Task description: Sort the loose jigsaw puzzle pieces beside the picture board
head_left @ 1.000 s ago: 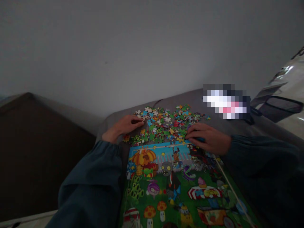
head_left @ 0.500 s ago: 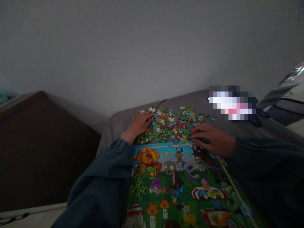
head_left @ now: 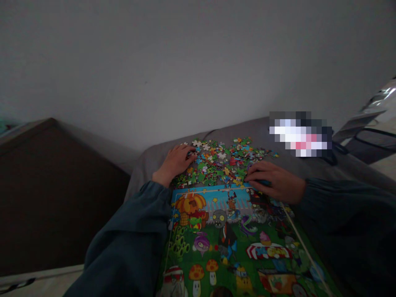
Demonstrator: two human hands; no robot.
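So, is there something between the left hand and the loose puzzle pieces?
Nothing visible. The left hand already rests with its fingers on the left edge of the pile of puzzle pieces. The right hand lies at the pile's right side, beside the picture sheet.

Loose colourful puzzle pieces point(head_left: 221, 161), scattered

Grey wall point(head_left: 185, 62), dark brown headboard point(head_left: 52, 194)

Matt grey cloth on the couch point(head_left: 154, 159); glossy printed card for the poster point(head_left: 235, 247) and pieces point(head_left: 222, 163); soft dark-teal fabric sleeves point(head_left: 130, 243); matt wall point(head_left: 185, 62).
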